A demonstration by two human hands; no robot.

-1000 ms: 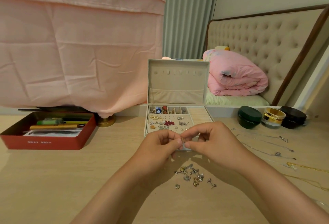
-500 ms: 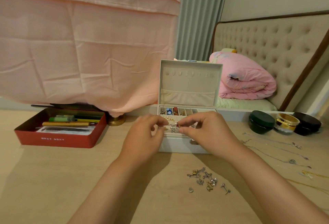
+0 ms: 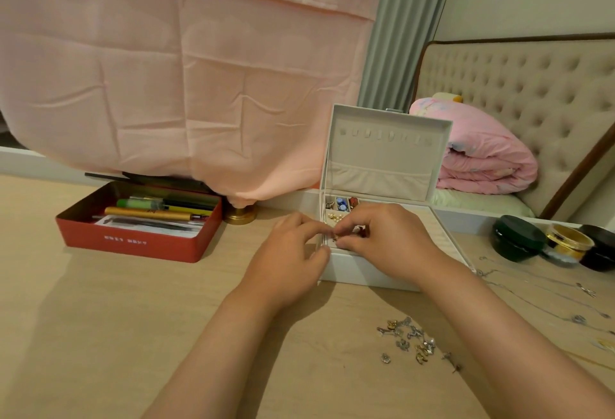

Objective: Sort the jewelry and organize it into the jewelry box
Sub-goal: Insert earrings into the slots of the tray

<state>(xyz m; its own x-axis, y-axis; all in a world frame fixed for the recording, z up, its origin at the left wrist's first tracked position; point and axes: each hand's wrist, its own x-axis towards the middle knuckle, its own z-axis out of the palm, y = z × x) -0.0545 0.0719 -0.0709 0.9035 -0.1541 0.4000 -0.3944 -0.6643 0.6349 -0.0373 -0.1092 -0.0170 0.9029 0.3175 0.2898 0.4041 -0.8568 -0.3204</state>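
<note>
As loose earrings (image 3: 409, 340) lay before the jewelry box (image 3: 386, 152), left hand (image 3: 293, 252) and right hand (image 3: 382, 239) sat together over it, pinching a small piece (image 3: 335, 238).

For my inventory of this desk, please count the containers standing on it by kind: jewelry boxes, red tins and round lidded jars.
Jewelry box: 1
Red tin: 1
Round jars: 3, namely green jar, gold jar, black jar
Total: 5
</note>
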